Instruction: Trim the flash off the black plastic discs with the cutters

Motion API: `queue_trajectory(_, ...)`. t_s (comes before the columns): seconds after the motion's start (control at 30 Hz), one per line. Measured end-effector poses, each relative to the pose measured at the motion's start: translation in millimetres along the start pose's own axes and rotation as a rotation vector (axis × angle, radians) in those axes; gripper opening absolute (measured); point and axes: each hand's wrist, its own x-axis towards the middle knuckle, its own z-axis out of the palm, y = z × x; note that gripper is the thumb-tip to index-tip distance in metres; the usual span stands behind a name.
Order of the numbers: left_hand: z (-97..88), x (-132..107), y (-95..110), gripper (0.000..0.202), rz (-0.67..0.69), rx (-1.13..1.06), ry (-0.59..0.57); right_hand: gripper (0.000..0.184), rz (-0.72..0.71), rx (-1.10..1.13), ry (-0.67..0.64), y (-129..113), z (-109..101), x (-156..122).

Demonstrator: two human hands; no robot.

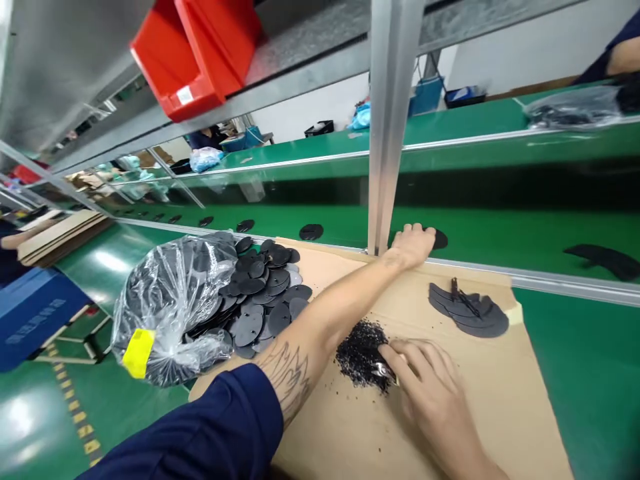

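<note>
My left hand reaches across to the green conveyor belt, fingers curled down at a black oval disc. The hand covers part of that disc, and the fingertips are hidden. In my right hand is a small pair of metal nippers, with the jaws over a pile of tiny black bits. The pile lies on a sheet of cardboard. To its right, several flat black pieces overlap, with thin dark strips on top. Left of my forearm, many loose black discs spill from a clear plastic bag.
More black discs lie spaced along the belt, and a dark curved piece is at its right. A metal post rises beside my left hand. Overhead, a red bin sits on a shelf. Another person's arm shows at top right.
</note>
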Motion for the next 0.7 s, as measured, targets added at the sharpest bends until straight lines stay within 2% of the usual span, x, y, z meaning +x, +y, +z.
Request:
queue_trajectory(0.1,-4.7,-1,-2,0.044,0.016,-0.011,0.017,0.047,-0.003,-0.012,0.029,-1,1,-1)
queue_trajectory(0.2,-15.3,-24,-7,0.039,0.171,-0.036,0.1,0.045,0.051,-0.056,0.09,-4,-1,-4)
queue_trajectory(0.27,-25.5,-52,-15,0.03,0.315,-0.071,0.179,0.051,0.107,-0.091,0.164,-5,-4,-4)
queue_trajectory(0.37,-39.8,-111,-29,0.021,0.476,-0.164,0.174,0.071,0.189,-0.108,0.287,-5,-8,-4)
queue_trajectory(0.4,-42.0,-132,-34,0.02,0.528,-0.228,0.137,0.076,0.198,-0.1,0.311,-5,-9,-3)
queue_trajectory(0.47,-40.3,-170,-42,0.014,0.556,-0.33,0.048,0.079,0.182,-0.079,0.33,-6,-10,-2)
queue_trajectory(0.53,-31.7,-199,-46,0.009,0.558,-0.389,-0.01,0.075,0.16,-0.073,0.328,-9,-10,0)
queue_trajectory(0.63,-16.7,-223,-50,0.009,0.578,-0.416,-0.016,0.064,0.161,-0.044,0.323,-13,-12,4)
queue_trajectory(0.7,-12.7,-230,-53,0.009,0.575,-0.441,-0.01,0.045,0.126,0.073,0.251,-16,-13,7)
